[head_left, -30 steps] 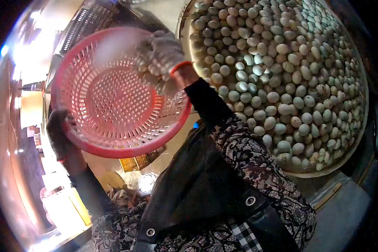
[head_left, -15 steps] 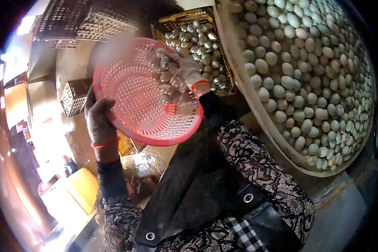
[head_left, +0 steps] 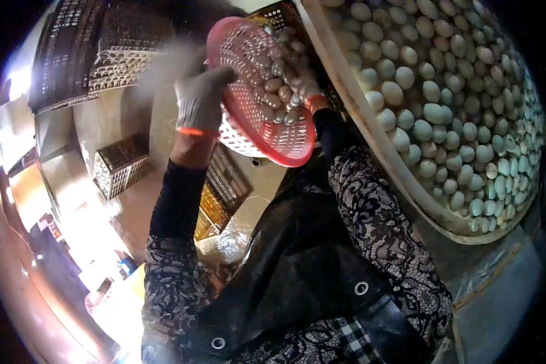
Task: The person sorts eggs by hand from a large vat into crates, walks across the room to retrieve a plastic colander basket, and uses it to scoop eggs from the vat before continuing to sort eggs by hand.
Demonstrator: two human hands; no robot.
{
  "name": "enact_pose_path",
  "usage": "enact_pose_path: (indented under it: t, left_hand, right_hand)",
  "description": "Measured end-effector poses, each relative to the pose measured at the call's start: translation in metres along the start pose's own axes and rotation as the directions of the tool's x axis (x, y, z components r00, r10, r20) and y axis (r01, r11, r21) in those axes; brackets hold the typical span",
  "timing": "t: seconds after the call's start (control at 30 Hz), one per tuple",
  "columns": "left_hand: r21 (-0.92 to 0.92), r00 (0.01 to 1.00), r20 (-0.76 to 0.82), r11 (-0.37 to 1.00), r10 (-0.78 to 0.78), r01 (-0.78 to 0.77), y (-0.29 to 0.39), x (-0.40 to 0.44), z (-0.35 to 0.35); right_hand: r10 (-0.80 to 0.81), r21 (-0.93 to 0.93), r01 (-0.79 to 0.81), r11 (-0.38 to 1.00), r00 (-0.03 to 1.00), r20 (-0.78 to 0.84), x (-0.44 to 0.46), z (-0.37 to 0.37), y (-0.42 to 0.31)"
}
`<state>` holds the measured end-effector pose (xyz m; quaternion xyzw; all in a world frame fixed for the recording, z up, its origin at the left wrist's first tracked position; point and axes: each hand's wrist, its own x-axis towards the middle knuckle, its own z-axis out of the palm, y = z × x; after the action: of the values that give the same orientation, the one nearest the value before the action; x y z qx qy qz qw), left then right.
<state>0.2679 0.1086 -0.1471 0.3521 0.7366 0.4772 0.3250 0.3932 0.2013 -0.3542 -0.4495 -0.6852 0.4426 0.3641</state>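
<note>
A pink perforated basket (head_left: 239, 112) hangs tilted in front of me, its right side lower. My left hand (head_left: 200, 91), in a pale glove with an orange cuff, grips the basket's left rim. Inside the basket, several eggs (head_left: 273, 88) lie in a heap toward its right side. My right hand (head_left: 303, 79), also gloved, is at the basket's right side against the eggs; its fingers are partly hidden and blurred. Just behind the basket, a dark crate (head_left: 279, 15) shows at its upper edge.
A large round tub (head_left: 370, 124) full of eggs fills the right side. Dark crates (head_left: 127, 45) are stacked at the upper left. A smaller crate (head_left: 120, 167) sits on the floor at left, and a yellow and dark crate (head_left: 215, 203) stands below the basket.
The basket has moved right and up and tilted more steeply, with my left hand on its rim. The eggs lie toward its right side. The crate behind is now mostly covered.
</note>
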Motion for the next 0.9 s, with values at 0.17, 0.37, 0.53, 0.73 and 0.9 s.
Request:
enact_pose_path:
  t: [0.17, 0.37, 0.53, 0.73, 0.9]
  left_hand:
    - [0.039, 0.983, 0.184, 0.999, 0.014, -0.022, 0.011, 0.021, 0.045]
    - [-0.059, 0.956, 0.292, 0.998, 0.005, 0.013, 0.025, 0.028, 0.074]
    - [-0.082, 0.903, 0.416, 0.994, 0.105, -0.077, 0.013, 0.052, 0.082]
    - [-0.031, 0.929, 0.36, 0.996, 0.092, -0.087, 0.03, 0.04, 0.106]
    - [0.106, 0.902, 0.432, 0.994, -0.021, -0.028, 0.037, 0.039, 0.128]
  right_hand:
    - [0.009, -0.019, -0.01, 1.0, 0.999, -0.03, 0.006, -0.021, 0.021]
    - [0.022, -0.064, -0.024, 0.998, 0.999, -0.026, 0.001, -0.037, 0.032]
    - [0.036, -0.141, -0.033, 0.99, 0.999, 0.021, -0.015, -0.036, 0.032]
    - [0.055, -0.27, -0.028, 0.962, 0.994, 0.092, -0.035, -0.037, 0.04]
    - [0.044, -0.421, 0.034, 0.906, 0.983, 0.176, -0.053, -0.031, 0.062]
